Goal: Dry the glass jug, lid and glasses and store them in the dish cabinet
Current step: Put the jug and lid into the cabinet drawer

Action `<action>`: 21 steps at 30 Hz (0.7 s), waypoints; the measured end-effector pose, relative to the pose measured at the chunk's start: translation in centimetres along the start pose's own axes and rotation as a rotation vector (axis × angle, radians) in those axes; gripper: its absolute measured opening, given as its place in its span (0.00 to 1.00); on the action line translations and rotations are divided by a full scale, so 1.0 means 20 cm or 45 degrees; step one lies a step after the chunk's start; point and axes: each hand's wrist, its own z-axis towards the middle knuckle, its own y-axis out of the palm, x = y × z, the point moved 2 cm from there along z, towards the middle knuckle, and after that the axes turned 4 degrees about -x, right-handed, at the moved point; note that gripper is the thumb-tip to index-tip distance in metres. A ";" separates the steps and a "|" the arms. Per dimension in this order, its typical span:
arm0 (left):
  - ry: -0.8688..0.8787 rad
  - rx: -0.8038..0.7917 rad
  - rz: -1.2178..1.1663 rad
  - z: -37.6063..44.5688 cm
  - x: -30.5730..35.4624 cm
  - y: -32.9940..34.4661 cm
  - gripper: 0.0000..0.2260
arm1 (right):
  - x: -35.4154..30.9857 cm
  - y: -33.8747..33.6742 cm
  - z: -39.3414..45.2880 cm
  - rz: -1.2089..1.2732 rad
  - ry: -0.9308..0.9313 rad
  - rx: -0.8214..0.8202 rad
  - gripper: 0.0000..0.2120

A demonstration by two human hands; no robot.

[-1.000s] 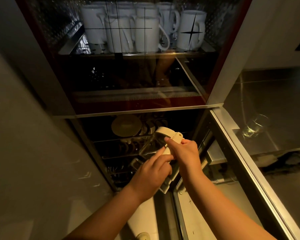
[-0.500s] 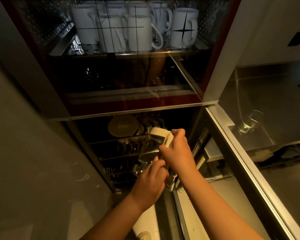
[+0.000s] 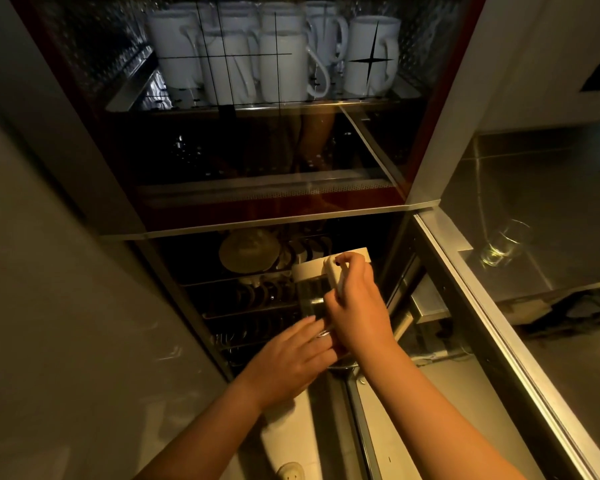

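Observation:
The glass jug (image 3: 310, 294) with its cream lid (image 3: 309, 270) stands upright inside the lower compartment of the dish cabinet (image 3: 174, 233), over the wire rack. My right hand (image 3: 355, 306) grips the jug's cream handle. My left hand (image 3: 291, 355) lies with straight fingers against the jug's base. One clear glass (image 3: 499, 247) stands on the steel counter to the right, far from both hands.
White mugs (image 3: 274, 53) fill the cabinet's upper shelf behind the glass door. A beige plate (image 3: 248, 251) and rows of dishes sit in the lower rack. The open lower door (image 3: 465, 306) runs diagonally on the right. A wall panel stands on the left.
Both hands have pushed the jug deeper into the lower compartment and turned it from tilted to upright. My left hand slid down from the jug's side to its base.

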 end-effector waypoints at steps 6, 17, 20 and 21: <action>-0.234 0.037 -0.062 0.02 -0.11 -0.06 0.28 | 0.02 -0.01 -0.04 0.008 -0.092 0.126 0.21; -0.285 0.085 -0.030 0.22 -0.23 -0.22 0.21 | 0.08 0.01 -0.13 0.108 -0.170 0.281 0.23; -0.272 0.114 -0.070 0.26 -0.22 -0.23 0.20 | 0.12 0.01 -0.17 0.178 -0.182 0.314 0.24; -0.266 0.123 -0.092 0.27 -0.22 -0.23 0.20 | 0.13 0.01 -0.18 0.198 -0.182 0.326 0.24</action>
